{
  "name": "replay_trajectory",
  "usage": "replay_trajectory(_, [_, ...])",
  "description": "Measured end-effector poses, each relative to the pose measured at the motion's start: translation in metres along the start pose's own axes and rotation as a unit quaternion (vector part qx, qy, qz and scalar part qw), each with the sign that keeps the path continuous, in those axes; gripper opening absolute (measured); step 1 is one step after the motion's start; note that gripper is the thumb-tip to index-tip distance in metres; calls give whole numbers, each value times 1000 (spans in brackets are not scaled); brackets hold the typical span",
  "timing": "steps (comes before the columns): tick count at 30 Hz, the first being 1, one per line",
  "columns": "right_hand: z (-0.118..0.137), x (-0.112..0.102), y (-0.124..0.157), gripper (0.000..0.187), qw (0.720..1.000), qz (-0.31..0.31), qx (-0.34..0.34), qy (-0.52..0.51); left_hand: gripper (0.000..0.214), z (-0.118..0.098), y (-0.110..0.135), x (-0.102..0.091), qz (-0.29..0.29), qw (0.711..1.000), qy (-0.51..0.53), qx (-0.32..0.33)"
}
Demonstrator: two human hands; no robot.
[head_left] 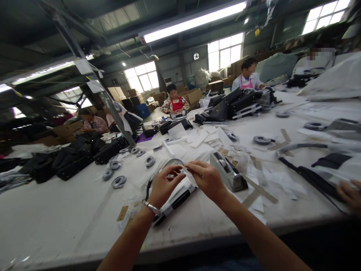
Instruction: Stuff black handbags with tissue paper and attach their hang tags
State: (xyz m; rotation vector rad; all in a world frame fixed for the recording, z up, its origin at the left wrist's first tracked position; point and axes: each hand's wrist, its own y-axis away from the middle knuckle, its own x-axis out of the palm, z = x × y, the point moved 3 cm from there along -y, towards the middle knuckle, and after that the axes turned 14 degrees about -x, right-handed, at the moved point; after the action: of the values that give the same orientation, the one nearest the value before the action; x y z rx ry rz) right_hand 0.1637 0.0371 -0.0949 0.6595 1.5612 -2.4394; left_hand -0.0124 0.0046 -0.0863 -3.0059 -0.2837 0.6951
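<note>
Both hands meet over a black bag (182, 198) that lies on the white table, partly covered in white wrapping. My right hand (207, 178) is closed, its fingertips pinching a thin white sheet (189, 177) that hangs down toward the bag. My left hand (167, 184) has its fingers curled in a pinch close to the right fingertips; whatever sits between them is too small to name. Behind the left hand arches the bag's wrapped handle (170, 162). A grey tape dispenser (227, 171) stands just right of my right hand.
Rolled grey wrapped straps (119, 182) lie at the left, near a pile of black bags (76, 156). Paper sheets (210, 136) and brown strips (261, 190) litter the right side. A co-worker's hand (351, 194) is at the right edge. Other people sit across the table.
</note>
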Motion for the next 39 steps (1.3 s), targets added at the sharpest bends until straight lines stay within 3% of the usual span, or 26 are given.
replay_trajectory(7, [4,-7,6,25,998,21,16,55,30,-6,0,11,-37,999,0,19])
replay_trajectory(16, [-9,-18,14,33,996,-9,91,7,27,-7,0,8,70,993,83,-36])
replay_trajectory(20, [-17,-21,21,31,992,-17,120,-23,22,-8,3,5,143,954,241,-105])
replay_trajectory(23, [-22,-20,27,31,985,-24,156,-66,19,-6,2,2,142,928,317,-134])
replay_trajectory(27, [-27,-17,34,32,970,-38,199,-132,25,-1,1,1,124,929,315,-147])
replay_trajectory(33, [-27,-20,39,24,963,-60,221,-141,35,2,5,3,161,935,277,-149])
replay_trajectory(36, [-29,-17,43,29,940,-62,261,-212,35,0,8,2,180,936,268,-142])
replay_trajectory(39, [-28,-7,52,39,876,-64,320,-355,32,-6,11,0,186,932,282,-129])
